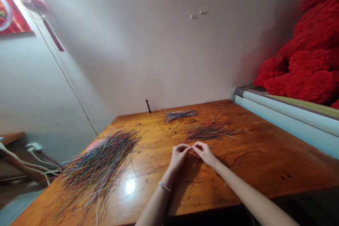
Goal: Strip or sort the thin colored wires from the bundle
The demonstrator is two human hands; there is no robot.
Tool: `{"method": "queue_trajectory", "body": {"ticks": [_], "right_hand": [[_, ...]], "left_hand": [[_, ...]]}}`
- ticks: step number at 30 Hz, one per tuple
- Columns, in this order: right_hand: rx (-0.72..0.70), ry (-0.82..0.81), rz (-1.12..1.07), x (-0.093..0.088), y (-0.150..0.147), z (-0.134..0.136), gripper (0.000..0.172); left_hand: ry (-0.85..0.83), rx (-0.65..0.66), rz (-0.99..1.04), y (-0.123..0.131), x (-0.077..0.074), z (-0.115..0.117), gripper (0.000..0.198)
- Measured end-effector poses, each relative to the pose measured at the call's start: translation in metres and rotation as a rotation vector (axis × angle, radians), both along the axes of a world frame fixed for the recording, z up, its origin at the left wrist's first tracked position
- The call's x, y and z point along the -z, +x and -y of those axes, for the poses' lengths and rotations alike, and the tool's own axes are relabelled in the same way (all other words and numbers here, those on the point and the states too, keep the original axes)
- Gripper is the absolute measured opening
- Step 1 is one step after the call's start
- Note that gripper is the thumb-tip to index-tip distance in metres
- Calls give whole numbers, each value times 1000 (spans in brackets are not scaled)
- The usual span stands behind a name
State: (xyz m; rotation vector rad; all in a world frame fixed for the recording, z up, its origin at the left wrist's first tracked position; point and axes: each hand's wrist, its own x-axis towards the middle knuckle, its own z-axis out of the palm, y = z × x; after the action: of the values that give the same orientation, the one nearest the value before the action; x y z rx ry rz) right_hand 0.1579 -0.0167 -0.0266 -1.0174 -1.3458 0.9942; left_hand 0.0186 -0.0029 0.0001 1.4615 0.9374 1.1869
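Note:
My left hand (180, 156) and my right hand (205, 153) hover close together over a varnished wooden table (254, 162), their fingertips almost meeting. Any thin wire between those fingertips is too fine to make out. To their left lies a large spread of multicoloured thin wires (97, 169). Just beyond my fingers is a smaller, darker bunch of wires (209, 132), and further back sits a neat greyish bundle of wires (180, 115). A beaded bracelet (164, 186) circles my left wrist.
A pink object (94, 144) pokes out beyond the large wire pile. A black stick-like item (148, 106) stands at the table's far edge against the wall. Red fluffy material (304, 77) is heaped on a pale blue chest (286, 116) at right. Cables (29, 162) run at lower left.

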Motion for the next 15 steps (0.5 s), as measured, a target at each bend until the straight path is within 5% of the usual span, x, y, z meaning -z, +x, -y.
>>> {"method": "queue_trajectory", "body": {"ticks": [15], "right_hand": [[48, 55, 30, -5, 2, 1, 27]], "left_hand": [[-111, 68, -49, -3, 1, -2, 39]]}}
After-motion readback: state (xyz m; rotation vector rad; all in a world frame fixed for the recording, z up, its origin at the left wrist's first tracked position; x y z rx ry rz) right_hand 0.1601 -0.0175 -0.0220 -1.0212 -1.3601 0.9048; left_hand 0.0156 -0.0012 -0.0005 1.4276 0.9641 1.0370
